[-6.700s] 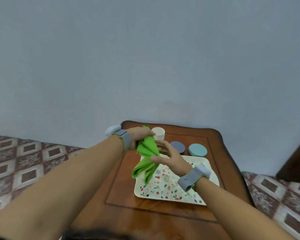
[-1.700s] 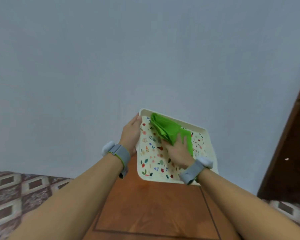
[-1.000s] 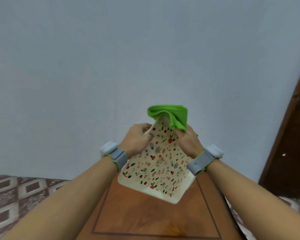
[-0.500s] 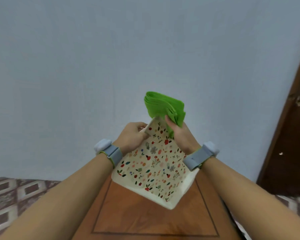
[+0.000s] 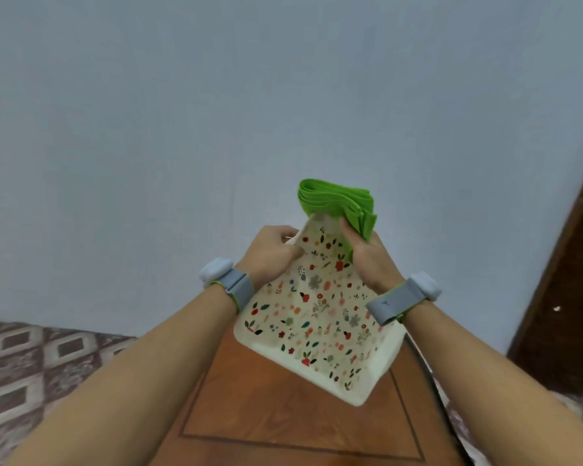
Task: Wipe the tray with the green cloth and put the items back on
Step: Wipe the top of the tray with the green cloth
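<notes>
The cream tray (image 5: 317, 317) with a small flower print is lifted off the table and tilted up, one corner pointing at the wall. My left hand (image 5: 271, 255) grips its upper left edge. My right hand (image 5: 367, 255) holds the folded green cloth (image 5: 337, 201), pressed over the tray's top corner. The cup and the round items are out of view.
The brown wooden table (image 5: 283, 415) with an inlaid line border lies below the tray. A plain grey-blue wall fills the upper view. Patterned floor tiles (image 5: 31, 371) show at the left, and a dark wooden door (image 5: 566, 297) stands at the right.
The tray was lifted from the table and turned corner-up. Over the last second the cloth slid around the top corner, and the tray shifted slightly.
</notes>
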